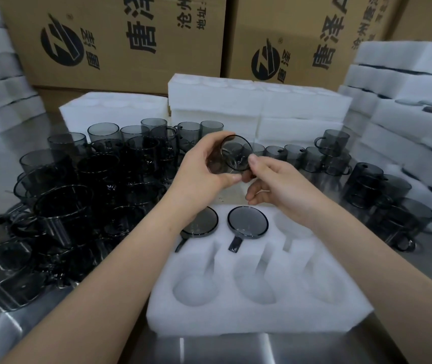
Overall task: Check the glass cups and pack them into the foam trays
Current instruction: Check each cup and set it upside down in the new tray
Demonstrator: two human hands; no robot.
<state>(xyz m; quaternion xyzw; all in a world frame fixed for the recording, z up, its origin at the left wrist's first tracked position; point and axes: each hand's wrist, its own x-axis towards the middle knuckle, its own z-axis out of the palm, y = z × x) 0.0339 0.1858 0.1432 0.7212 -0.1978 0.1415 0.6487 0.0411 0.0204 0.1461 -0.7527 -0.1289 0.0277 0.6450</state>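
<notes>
Above the far edge of the foam tray point(275, 319), the left hand point(200, 170) grips a tilted glass cup point(233, 153) while the right hand point(275, 186) pinches its near side.

- Brushed steel table point(222, 348) across the whole foreground, dull grey, pretty scuffed-looking
- Pale streaky glare on the steel near the front edge and over on the left side
- Back completely walled off by two big brown cardboard boxes, left box point(120, 74) and right box point(306, 11), standing side by side
- Same round black logo and chunky black Chinese lettering on both, print lying on its side
- More plain tan cardboard point(425, 17) poking in at the top right corner
- Brown strip just under the left box, carton or ledge, can't tell
- Soft, even light, only faint shadows
</notes>
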